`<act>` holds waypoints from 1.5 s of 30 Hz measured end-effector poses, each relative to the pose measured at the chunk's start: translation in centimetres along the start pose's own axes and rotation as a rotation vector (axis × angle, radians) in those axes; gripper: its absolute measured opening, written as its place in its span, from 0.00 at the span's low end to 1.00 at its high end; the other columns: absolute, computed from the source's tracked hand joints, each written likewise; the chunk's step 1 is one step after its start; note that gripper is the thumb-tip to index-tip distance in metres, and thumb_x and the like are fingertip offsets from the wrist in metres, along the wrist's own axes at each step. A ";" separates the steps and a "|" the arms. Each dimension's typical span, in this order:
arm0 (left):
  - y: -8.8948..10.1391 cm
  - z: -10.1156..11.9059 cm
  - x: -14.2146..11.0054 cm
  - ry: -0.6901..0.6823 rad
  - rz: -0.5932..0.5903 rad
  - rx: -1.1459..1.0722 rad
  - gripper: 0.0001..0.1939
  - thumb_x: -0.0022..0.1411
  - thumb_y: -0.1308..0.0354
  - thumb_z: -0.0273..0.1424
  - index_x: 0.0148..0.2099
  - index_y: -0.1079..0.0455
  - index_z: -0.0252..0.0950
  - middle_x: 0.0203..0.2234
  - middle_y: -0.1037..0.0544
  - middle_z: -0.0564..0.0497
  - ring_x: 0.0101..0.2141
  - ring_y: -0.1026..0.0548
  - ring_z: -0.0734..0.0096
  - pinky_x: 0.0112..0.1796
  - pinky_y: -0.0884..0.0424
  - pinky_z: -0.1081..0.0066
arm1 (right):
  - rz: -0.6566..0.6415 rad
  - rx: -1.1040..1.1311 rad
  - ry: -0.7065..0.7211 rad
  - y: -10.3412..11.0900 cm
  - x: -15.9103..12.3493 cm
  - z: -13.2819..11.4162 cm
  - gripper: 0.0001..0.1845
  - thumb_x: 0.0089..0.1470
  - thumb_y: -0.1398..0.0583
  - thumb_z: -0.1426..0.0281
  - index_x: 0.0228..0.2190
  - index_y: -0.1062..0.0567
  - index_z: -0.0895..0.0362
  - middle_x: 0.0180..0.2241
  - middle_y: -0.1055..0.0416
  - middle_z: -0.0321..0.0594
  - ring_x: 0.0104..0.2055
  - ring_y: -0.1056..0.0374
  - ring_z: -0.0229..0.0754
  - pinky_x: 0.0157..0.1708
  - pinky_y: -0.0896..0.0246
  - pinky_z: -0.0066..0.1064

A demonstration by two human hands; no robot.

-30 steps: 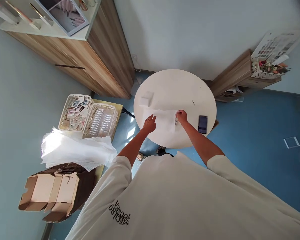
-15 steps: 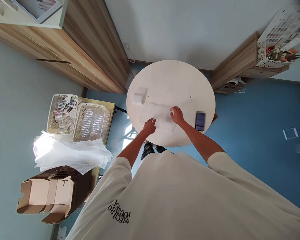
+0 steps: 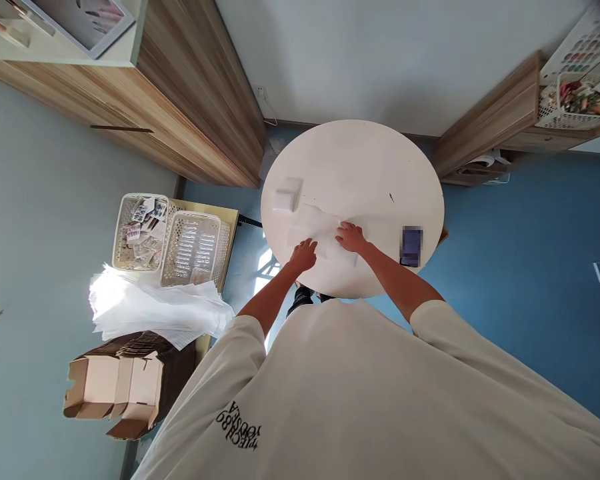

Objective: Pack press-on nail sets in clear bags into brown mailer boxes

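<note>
A thin white translucent sheet (image 3: 326, 230), maybe foam wrap, lies on the round white table (image 3: 365, 153) in front of me. My left hand (image 3: 304, 255) rests on its left near part with the fingers stretched out. On the sheet's upper right part lies my right hand (image 3: 351, 237), its fingers slightly bent and apart. The layers beneath my hands blend with the tabletop, so I cannot tell whether anything is inside. A small white wrapped-looking block (image 3: 284, 199) sits at the table's left side, beyond my left hand.
A phone-like dark device (image 3: 411, 247), pixelated, lies at the table's right edge. On a side table to the left are a basket of small packets (image 3: 141, 233), a basket of clear plastic pieces (image 3: 193, 247), a stack of white sheets (image 3: 160, 307) and open cardboard boxes (image 3: 125, 387).
My right hand has moved left and slightly towards me over the sheet, and its fingers have lowered onto it. My left hand stays nearly in place. The whole view has shifted a little.
</note>
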State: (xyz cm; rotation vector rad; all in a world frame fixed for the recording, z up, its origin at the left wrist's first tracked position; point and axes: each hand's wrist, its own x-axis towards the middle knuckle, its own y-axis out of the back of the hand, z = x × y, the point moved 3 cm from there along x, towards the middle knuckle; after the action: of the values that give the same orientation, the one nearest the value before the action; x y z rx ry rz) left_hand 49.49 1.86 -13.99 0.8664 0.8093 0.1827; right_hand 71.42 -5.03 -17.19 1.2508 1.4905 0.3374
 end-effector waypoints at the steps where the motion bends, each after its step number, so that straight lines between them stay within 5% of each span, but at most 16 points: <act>1: 0.2 0.0 0.0 0.000 0.002 0.002 0.30 0.72 0.51 0.27 0.74 0.42 0.38 0.75 0.43 0.38 0.73 0.41 0.47 0.68 0.39 0.49 | 0.009 0.009 0.009 0.0 0.1 0.0 0.22 0.68 0.50 0.64 0.56 0.25 0.54 0.71 0.41 0.53 0.71 0.45 0.61 0.68 0.48 0.57; 6: 0.9 0.3 0.8 -0.008 0.008 0.004 0.30 0.72 0.49 0.29 0.74 0.42 0.42 0.75 0.42 0.40 0.72 0.41 0.47 0.67 0.39 0.48 | 0.116 0.123 -0.111 0.7 0.1 1.4 0.25 0.66 0.50 0.63 0.59 0.30 0.56 0.67 0.40 0.56 0.66 0.40 0.62 0.65 0.43 0.56; 13: 0.7 1.5 2.4 -0.050 -0.004 0.026 0.28 0.73 0.50 0.29 0.73 0.41 0.41 0.75 0.42 0.39 0.72 0.40 0.48 0.67 0.39 0.49 | 0.327 0.239 -0.363 2.6 -1.5 6.6 0.28 0.66 0.50 0.60 0.62 0.34 0.59 0.66 0.43 0.61 0.65 0.42 0.65 0.62 0.42 0.59; 21: -0.4 4.8 4.8 -0.118 -0.006 0.043 0.30 0.71 0.46 0.31 0.73 0.43 0.41 0.73 0.40 0.38 0.71 0.39 0.46 0.66 0.39 0.47 | 0.329 0.311 -0.527 1.8 -4.2 10.6 0.34 0.64 0.48 0.58 0.66 0.38 0.62 0.72 0.51 0.65 0.69 0.46 0.71 0.63 0.44 0.64; 28: -1.6 7.1 7.2 -0.149 0.012 0.085 0.44 0.64 0.35 0.34 0.77 0.49 0.42 0.71 0.40 0.36 0.70 0.40 0.40 0.66 0.39 0.48 | 0.245 0.172 -0.384 -0.1 -7.4 9.8 0.33 0.67 0.48 0.61 0.69 0.37 0.58 0.75 0.53 0.57 0.72 0.48 0.66 0.68 0.46 0.56; 34: -1.8 8.1 8.3 -0.154 0.047 0.109 0.40 0.63 0.35 0.35 0.74 0.44 0.44 0.68 0.36 0.36 0.68 0.37 0.40 0.64 0.37 0.47 | 0.138 0.096 -0.328 -1.1 -9.7 9.3 0.34 0.68 0.50 0.66 0.73 0.41 0.55 0.77 0.53 0.50 0.76 0.53 0.59 0.71 0.50 0.52; 39: -1.3 6.7 7.6 -0.144 0.055 0.127 0.36 0.63 0.35 0.34 0.70 0.41 0.40 0.66 0.33 0.35 0.67 0.37 0.41 0.64 0.38 0.49 | 0.094 0.059 -0.309 -1.9 -9.9 9.3 0.36 0.67 0.49 0.68 0.73 0.43 0.56 0.78 0.56 0.53 0.78 0.56 0.59 0.71 0.53 0.53; 45: 0.9 1.9 4.7 0.038 0.125 0.062 0.37 0.62 0.33 0.42 0.69 0.40 0.42 0.64 0.31 0.39 0.66 0.36 0.44 0.65 0.40 0.49 | 0.060 0.035 -0.269 -3.3 -10.1 7.2 0.36 0.66 0.46 0.66 0.72 0.41 0.56 0.78 0.57 0.55 0.77 0.57 0.63 0.70 0.52 0.54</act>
State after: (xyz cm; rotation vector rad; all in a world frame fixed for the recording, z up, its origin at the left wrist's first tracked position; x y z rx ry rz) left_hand 54.23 3.40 -15.17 0.9752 0.8003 0.2858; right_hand 74.12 -17.55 -16.78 1.3156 1.2360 0.1748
